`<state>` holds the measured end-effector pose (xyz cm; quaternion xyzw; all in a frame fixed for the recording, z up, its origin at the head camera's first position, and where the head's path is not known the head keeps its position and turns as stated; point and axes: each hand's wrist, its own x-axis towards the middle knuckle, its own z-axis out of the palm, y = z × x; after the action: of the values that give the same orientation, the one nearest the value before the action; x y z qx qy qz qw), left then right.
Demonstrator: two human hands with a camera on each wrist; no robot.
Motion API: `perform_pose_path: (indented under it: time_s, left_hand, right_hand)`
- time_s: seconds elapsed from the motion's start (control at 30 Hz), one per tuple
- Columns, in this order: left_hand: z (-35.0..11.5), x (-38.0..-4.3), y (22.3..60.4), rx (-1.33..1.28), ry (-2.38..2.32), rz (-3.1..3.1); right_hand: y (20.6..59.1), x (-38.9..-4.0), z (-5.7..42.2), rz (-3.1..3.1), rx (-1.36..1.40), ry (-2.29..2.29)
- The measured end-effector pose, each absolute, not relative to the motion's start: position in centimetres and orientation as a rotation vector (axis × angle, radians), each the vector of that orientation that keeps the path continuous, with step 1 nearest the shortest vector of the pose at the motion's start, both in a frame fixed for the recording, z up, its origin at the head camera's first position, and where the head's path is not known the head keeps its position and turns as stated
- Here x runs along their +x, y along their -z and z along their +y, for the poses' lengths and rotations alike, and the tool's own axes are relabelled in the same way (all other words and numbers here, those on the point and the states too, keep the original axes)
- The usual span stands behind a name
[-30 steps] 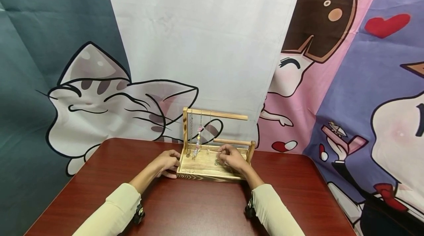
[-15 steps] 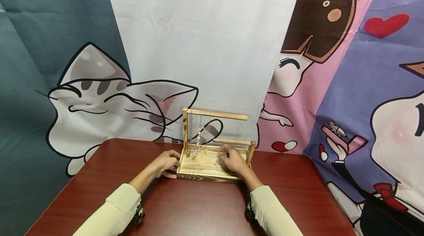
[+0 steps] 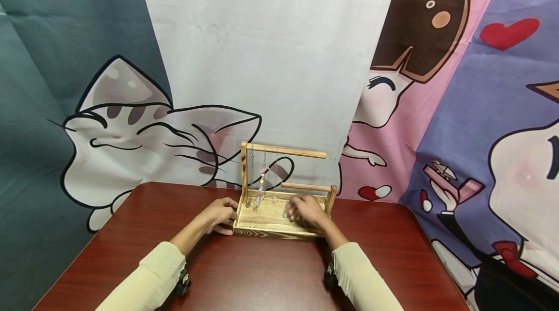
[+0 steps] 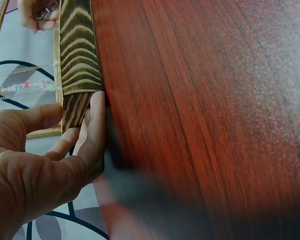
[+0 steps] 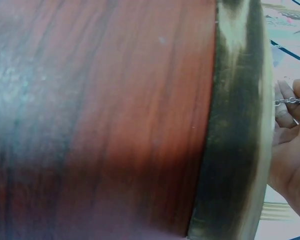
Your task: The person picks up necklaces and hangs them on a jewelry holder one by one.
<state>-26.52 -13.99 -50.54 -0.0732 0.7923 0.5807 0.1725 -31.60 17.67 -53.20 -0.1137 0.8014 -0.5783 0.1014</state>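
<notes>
A wooden jewelry stand [image 3: 262, 229] with a tray base stands on the table. My left hand [image 3: 221, 215] grips its left end; in the left wrist view, the thumb and the fingers [image 4: 94, 127] lie on either side of the striped wooden wall. Over the right part of the tray, my right hand [image 3: 305, 208] pinches a silver chain [image 5: 290, 101], its links showing between the fingers in the right wrist view. Hanging from the upper bar [image 3: 301, 152] are a silver necklace [image 3: 252, 170], a colourful beaded necklace [image 3: 262, 182] and a thin chain [image 3: 276, 168].
A lower bar [image 3: 307, 187] spans the stand's right side, just behind my right hand. Small thin hoops [image 3: 248, 225] lie at the tray's front left corner. The reddish-brown table [image 3: 257, 272] extends in front, and a printed cloth backdrop [image 3: 271, 58] hangs behind.
My right hand dips slightly lower over the tray with its fingers pointing more downward. The thin hanging chain sways a little. My left hand stays in place.
</notes>
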Motion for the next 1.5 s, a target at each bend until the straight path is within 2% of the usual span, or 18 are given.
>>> perform_pose_path:
  time_s: [0.3,0.93,1.5]
  left_hand:
    - [-13.9,-26.5,50.3,-0.206,-1.65,2.244]
    - [-14.3,-26.6,50.8,-0.193,-1.661,2.227]
    - [-14.3,-26.4,50.5,-0.196,-1.669,2.222]
  right_hand:
    - [51.7,-31.2,18.3,1.94,-0.306,1.887]
    - [48.5,-28.8,18.7,2.038,-0.673,1.836]
    - [44.3,-28.8,20.0,2.056,-0.692,1.879]
